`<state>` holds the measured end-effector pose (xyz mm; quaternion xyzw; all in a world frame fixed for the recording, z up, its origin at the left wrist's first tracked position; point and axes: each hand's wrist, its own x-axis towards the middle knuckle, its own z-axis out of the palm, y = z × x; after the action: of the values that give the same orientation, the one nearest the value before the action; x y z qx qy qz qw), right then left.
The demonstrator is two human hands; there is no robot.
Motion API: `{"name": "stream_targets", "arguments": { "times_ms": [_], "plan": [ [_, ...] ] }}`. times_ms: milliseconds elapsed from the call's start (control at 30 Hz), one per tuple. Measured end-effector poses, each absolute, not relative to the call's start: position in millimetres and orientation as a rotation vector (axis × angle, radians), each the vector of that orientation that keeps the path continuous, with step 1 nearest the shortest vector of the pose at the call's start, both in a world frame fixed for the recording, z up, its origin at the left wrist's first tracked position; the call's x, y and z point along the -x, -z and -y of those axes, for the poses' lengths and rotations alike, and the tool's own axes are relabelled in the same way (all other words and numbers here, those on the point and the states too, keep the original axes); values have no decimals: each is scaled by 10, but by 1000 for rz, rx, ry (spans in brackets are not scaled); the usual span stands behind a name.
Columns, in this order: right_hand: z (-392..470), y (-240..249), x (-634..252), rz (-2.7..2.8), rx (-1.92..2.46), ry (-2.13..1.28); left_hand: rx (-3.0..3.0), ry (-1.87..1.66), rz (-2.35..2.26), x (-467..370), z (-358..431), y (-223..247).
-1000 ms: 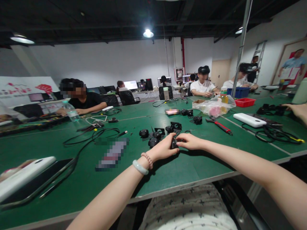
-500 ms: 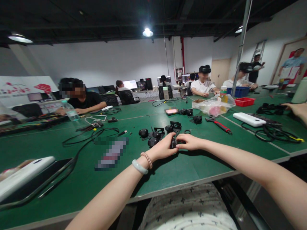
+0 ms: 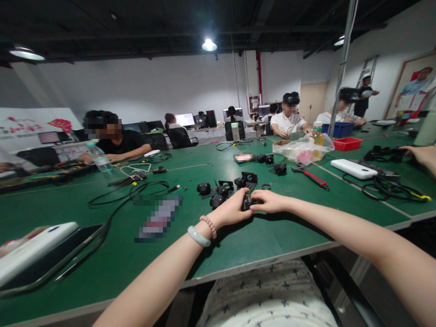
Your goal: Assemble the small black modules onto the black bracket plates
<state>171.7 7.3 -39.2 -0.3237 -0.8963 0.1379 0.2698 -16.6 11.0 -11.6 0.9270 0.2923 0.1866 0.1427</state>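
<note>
Between my two hands is a small black round part, partly covered by fingers, so its exact kind cannot be made out. My left hand wraps its thumb and fingers around it; a beaded bracelet and a pale bangle circle that wrist. From the other side, my right hand pinches the same part with its fingertips. Just beyond the hands lie several similar black parts with flat plates, among them a black bracket with a round hole. A black ring rests on the green table behind my right hand.
Pliers with red handles lie to the right, near a white power bank and cables. A phone and a black cable are on the left. Farther back stand a plastic bag, a red tray and seated people.
My hands stay in almost the same place around the black part. Across the table, a person in white has shifted their hands slightly.
</note>
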Motion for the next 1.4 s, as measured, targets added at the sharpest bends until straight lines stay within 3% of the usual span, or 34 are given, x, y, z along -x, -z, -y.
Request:
{"name": "stream_targets", "arguments": {
  "times_ms": [1400],
  "plan": [
    [-27,372,-1698,2180,868,-629,-2628,-545,-833,138,-35,21]
  ]
}}
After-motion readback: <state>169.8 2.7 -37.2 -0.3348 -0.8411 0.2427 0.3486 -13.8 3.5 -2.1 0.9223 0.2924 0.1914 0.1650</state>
